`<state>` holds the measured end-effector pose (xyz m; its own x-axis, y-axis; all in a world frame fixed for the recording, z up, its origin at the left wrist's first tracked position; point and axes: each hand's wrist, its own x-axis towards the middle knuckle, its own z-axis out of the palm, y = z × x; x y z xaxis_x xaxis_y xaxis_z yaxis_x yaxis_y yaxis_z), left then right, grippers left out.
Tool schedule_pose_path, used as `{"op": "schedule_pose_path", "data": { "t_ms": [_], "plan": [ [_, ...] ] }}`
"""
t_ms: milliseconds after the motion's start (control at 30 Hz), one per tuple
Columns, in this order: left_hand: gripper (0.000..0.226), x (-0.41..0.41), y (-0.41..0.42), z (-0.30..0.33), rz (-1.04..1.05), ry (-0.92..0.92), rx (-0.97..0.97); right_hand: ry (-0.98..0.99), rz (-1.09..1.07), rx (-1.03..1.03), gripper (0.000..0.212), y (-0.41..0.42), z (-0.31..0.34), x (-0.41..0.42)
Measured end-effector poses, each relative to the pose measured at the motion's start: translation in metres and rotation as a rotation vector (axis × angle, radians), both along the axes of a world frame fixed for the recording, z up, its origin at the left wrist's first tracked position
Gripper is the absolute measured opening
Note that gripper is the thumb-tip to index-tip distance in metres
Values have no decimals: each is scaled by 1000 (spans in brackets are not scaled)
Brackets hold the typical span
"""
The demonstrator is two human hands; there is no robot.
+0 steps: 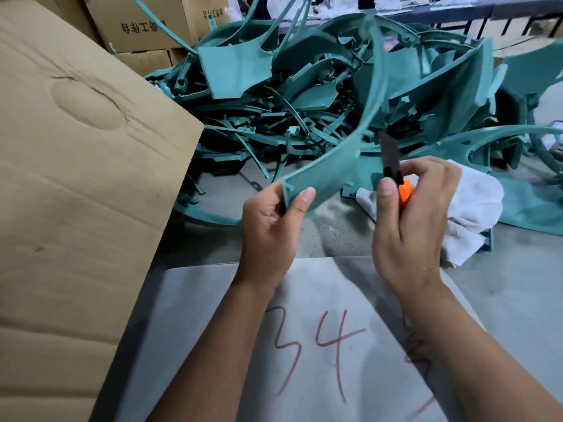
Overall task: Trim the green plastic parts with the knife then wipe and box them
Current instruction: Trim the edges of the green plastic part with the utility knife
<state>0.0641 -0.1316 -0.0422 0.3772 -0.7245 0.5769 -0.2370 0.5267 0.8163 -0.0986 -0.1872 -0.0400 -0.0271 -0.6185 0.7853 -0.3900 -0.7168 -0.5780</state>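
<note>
My left hand point(271, 226) grips the near end of a long curved green plastic part point(344, 159) that arcs up and away over the pile. My right hand point(417, 214) is shut on a utility knife point(396, 172) with an orange body and a dark blade pointing up, close beside the part's inner edge. A white cloth point(475, 217) lies just right of my right hand. A big pile of green plastic parts point(274, 95) fills the floor behind both hands.
A large cardboard box flap point(76, 178) rises at the left. More cardboard boxes point(146, 28) stand at the back left. A grey sheet marked with red numbers point(320, 345) lies under my forearms. More green parts point(533, 184) lie at the right.
</note>
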Motion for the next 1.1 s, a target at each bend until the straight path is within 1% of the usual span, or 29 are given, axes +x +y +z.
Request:
{"op": "schedule_pose_path", "data": {
  "t_ms": [67, 167, 267, 333, 367, 433, 533, 633, 700, 800, 933, 1000, 1033, 1100],
  "plan": [
    [9, 8, -1, -3, 163, -88, -21, 5, 13, 8, 29, 0, -1, -1],
    [13, 16, -3, -6, 340, -277, -71, 93, 142, -14, 25, 6, -3, 3],
    [17, 15, -3, -7, 366, -412, -62, 223, 274, -6, 26, 11, -8, 14],
    [10, 14, -3, -10, 389, -466, -52, 316, 305, 14, 31, 10, -12, 20],
    [8, 15, -4, -11, 404, -480, -54, 346, 314, 24, 32, 9, -12, 22],
    [11, 15, -6, -13, 411, -502, -63, 341, 334, 29, 32, 8, -12, 21],
    [13, 11, -6, -13, 399, -501, -49, 286, 373, 4, 32, 8, -12, 18],
    [27, 6, -4, -9, 360, -444, -40, 331, 349, 16, 29, 10, -13, 22],
    [32, 1, -3, -8, 328, -398, -35, 321, 317, 41, 30, 10, -12, 23],
    [29, -5, -5, -13, 277, -323, 0, 273, 251, 34, 31, 7, -10, 23],
    [35, -6, -6, -17, 231, -224, 13, 117, 106, 122, 33, -5, -10, 15],
    [37, -6, -4, -16, 236, -209, 14, 77, 35, 140, 34, -8, -9, 10],
    [37, -7, -3, -16, 235, -208, 18, 77, 35, 116, 33, -7, -8, 9],
    [36, -8, -3, -14, 234, -224, 28, 123, 121, 33, 28, 0, -6, 10]
  ]
}}
